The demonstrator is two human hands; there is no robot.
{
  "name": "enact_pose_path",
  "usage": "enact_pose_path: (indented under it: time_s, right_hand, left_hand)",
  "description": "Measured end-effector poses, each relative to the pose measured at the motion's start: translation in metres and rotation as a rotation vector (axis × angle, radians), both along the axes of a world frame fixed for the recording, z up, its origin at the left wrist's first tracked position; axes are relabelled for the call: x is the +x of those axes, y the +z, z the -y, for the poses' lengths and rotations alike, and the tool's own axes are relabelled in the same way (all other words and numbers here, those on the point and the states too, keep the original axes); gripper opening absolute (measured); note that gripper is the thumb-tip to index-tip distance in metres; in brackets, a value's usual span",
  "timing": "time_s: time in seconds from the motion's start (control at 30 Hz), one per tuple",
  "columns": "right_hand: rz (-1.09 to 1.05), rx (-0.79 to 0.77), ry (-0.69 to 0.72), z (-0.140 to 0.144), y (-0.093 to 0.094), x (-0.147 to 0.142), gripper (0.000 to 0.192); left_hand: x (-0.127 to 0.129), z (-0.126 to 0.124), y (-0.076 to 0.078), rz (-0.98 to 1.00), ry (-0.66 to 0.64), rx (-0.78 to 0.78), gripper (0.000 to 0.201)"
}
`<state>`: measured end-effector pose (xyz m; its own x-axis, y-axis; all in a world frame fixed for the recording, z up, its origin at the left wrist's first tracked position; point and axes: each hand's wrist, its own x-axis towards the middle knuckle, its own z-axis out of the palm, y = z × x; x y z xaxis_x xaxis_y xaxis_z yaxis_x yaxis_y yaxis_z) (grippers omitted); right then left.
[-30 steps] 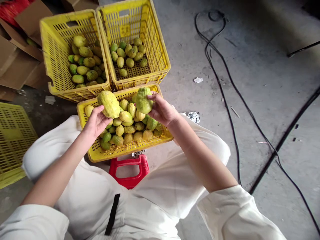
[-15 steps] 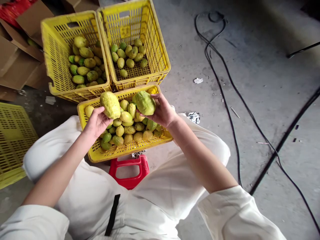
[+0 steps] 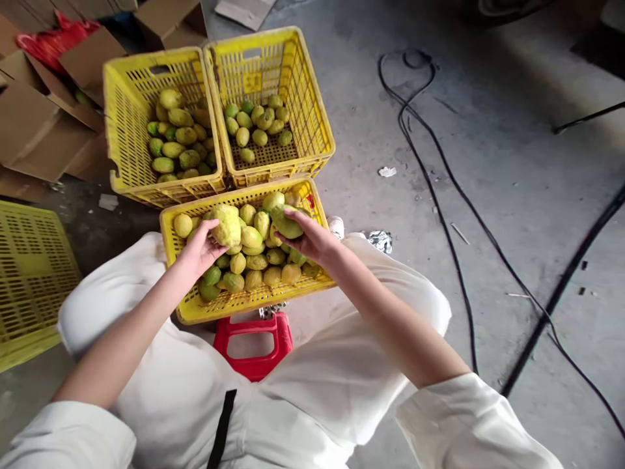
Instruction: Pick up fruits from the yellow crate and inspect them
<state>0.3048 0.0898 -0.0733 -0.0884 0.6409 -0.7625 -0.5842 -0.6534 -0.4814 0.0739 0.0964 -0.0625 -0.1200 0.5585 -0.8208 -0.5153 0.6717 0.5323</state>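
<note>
My left hand [image 3: 199, 251] is closed around a lumpy yellow fruit [image 3: 226, 225], with the thumb on its near side. In my right hand [image 3: 313, 242] is a smooth-looking green oval fruit [image 3: 285, 223], gripped with the thumb on top and the fingers underneath. Both are held low over a shallow yellow crate [image 3: 254, 314] full of similar yellow and green oval fruits [image 3: 251, 237]. That crate sits between my knees. Whether the held fruits touch those beneath them I cannot tell.
Two deeper yellow crates, one at left [image 3: 117, 130] and one at right [image 3: 312, 111], hold more fruits beyond the shallow one. A red plastic stool [image 3: 254, 368] shows below. Cardboard boxes [image 3: 34, 130], another yellow crate [image 3: 34, 280] and black cables [image 3: 439, 202] lie around.
Both hands have lowered their fruits closer to the pile in the shallow crate. The right wrist has turned, so its fruit is more covered by the hand. The view has tilted up slightly.
</note>
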Motion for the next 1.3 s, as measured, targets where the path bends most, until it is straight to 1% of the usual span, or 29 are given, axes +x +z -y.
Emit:
enact_pose_path:
  time_s: [0.07, 0.13, 0.2, 0.23, 0.27, 0.3, 0.33, 0.4, 0.43, 0.5, 0.53, 0.6, 0.7, 0.8, 0.87, 0.9, 0.97, 1.0, 1.03, 1.07, 1.1, 1.13, 1.17, 1.2, 1.23, 1.27, 1.3]
  right_hand:
    - [-0.007, -0.099, -0.043, 0.008, -0.013, -0.009, 0.020]
    - [-0.033, -0.175, -0.034, 0.015, -0.025, -0.018, 0.023]
    - [-0.070, -0.220, -0.020, 0.015, -0.031, -0.023, 0.024]
    - [-0.088, -0.225, -0.017, 0.012, -0.030, -0.024, 0.022]
    - [-0.115, -0.206, -0.015, 0.007, -0.027, -0.023, 0.019]
    - [-0.149, -0.157, -0.015, 0.000, -0.021, -0.020, 0.017]
    - [-0.192, -0.078, -0.020, -0.007, -0.012, -0.017, 0.019]
    - [-0.281, 0.155, -0.043, -0.022, 0.010, -0.007, 0.028]
    - [-0.305, 0.269, -0.062, -0.027, 0.021, -0.002, 0.029]
    - [-0.297, 0.417, -0.072, -0.033, 0.039, 0.006, 0.032]
    - [-0.283, 0.446, -0.056, -0.033, 0.044, 0.009, 0.033]
    - [-0.258, 0.434, 0.003, -0.031, 0.046, 0.011, 0.037]
    - [-0.239, 0.356, 0.097, -0.026, 0.036, 0.011, 0.040]
    - [-0.201, 0.335, 0.147, -0.025, 0.027, 0.012, 0.037]
    - [-0.173, 0.349, 0.150, -0.026, 0.025, 0.015, 0.034]
    - [-0.162, 0.357, 0.149, -0.026, 0.025, 0.016, 0.034]
    - [-0.148, 0.369, 0.153, -0.026, 0.025, 0.019, 0.032]
    - [-0.144, 0.371, 0.159, -0.026, 0.025, 0.019, 0.032]
    - [-0.142, 0.372, 0.164, -0.026, 0.024, 0.020, 0.031]
    - [-0.141, 0.371, 0.168, -0.025, 0.023, 0.019, 0.030]
    - [-0.140, 0.369, 0.170, -0.025, 0.022, 0.019, 0.029]
    - [-0.138, 0.367, 0.168, -0.024, 0.021, 0.018, 0.028]
    - [-0.137, 0.366, 0.165, -0.023, 0.020, 0.017, 0.027]
    - [-0.137, 0.365, 0.161, -0.021, 0.020, 0.015, 0.026]
    - [-0.137, 0.365, 0.158, -0.020, 0.020, 0.014, 0.025]
    - [-0.140, 0.365, 0.157, -0.018, 0.020, 0.012, 0.024]
    - [-0.146, 0.363, 0.157, -0.016, 0.021, 0.011, 0.024]
  left_hand:
    - [0.001, 0.003, -0.004, -0.039, -0.003, -0.075, 0.011]
    - [0.001, 0.006, -0.006, -0.068, -0.006, -0.130, 0.012]
    - [0.002, 0.010, -0.008, -0.069, -0.020, -0.167, 0.012]
    - [0.002, 0.012, -0.009, -0.062, -0.029, -0.179, 0.013]
    - [0.002, 0.014, -0.010, -0.053, -0.039, -0.187, 0.014]
    - [0.002, 0.015, -0.011, -0.046, -0.047, -0.190, 0.015]
    - [0.002, 0.016, -0.013, -0.039, -0.053, -0.186, 0.016]
    - [0.001, 0.017, -0.015, -0.035, -0.056, -0.180, 0.018]
    - [0.001, 0.018, -0.016, -0.037, -0.056, -0.184, 0.017]
    - [0.001, 0.017, -0.018, -0.041, -0.059, -0.200, 0.016]
    - [0.001, 0.017, -0.018, -0.039, -0.062, -0.205, 0.017]
    - [0.002, 0.019, -0.019, -0.027, -0.066, -0.208, 0.019]
    - [0.005, 0.024, -0.022, -0.030, -0.036, -0.218, 0.018]
    - [0.005, 0.023, -0.022, -0.056, 0.026, -0.228, 0.021]
    - [0.000, 0.009, -0.014, -0.080, 0.088, -0.198, 0.023]
    - [-0.005, -0.002, -0.007, -0.092, 0.122, -0.164, 0.023]
    - [-0.017, -0.035, 0.012, -0.108, 0.184, -0.044, 0.024]
    - [-0.025, -0.053, 0.022, -0.098, 0.198, 0.045, 0.028]
    - [-0.034, -0.071, 0.033, -0.099, 0.221, 0.108, 0.032]
    - [-0.045, -0.087, 0.044, -0.108, 0.257, 0.162, 0.044]
    - [-0.057, -0.099, 0.054, -0.108, 0.290, 0.239, 0.056]
    - [-0.071, -0.106, 0.063, -0.131, 0.310, 0.307, 0.060]
    - [-0.086, -0.107, 0.072, -0.179, 0.323, 0.357, 0.058]
    - [-0.103, -0.100, 0.079, -0.229, 0.326, 0.399, 0.051]
    - [-0.121, -0.087, 0.085, -0.270, 0.323, 0.428, 0.043]
    - [-0.139, -0.066, 0.089, -0.311, 0.329, 0.453, 0.037]
    - [-0.157, -0.040, 0.092, -0.382, 0.365, 0.478, 0.035]
